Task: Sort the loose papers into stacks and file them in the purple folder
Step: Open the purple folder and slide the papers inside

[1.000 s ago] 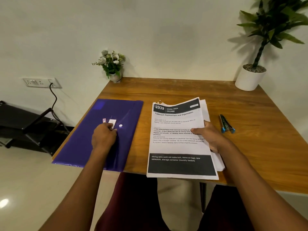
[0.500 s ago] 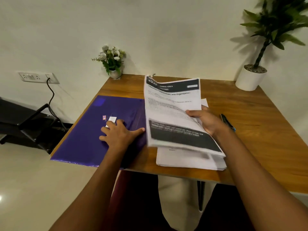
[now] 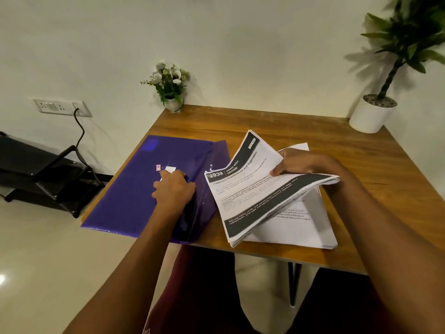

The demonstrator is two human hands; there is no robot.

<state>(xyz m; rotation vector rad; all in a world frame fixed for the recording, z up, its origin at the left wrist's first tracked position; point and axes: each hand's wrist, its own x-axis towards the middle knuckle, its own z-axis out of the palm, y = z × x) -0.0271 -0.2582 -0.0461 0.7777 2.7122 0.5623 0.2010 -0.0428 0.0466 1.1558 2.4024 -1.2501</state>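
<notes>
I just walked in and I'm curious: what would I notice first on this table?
A big purple folder lies left on the table, the left hand gripping its cover. Right of it, the right hand holds a bent bundle of printed papers over a white stack.

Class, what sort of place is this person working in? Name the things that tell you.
Probably a home or small office room: a wooden table against a wall, a small vase of flowers and a potted plant on it, and a wall socket with a cable plugged in.
</notes>
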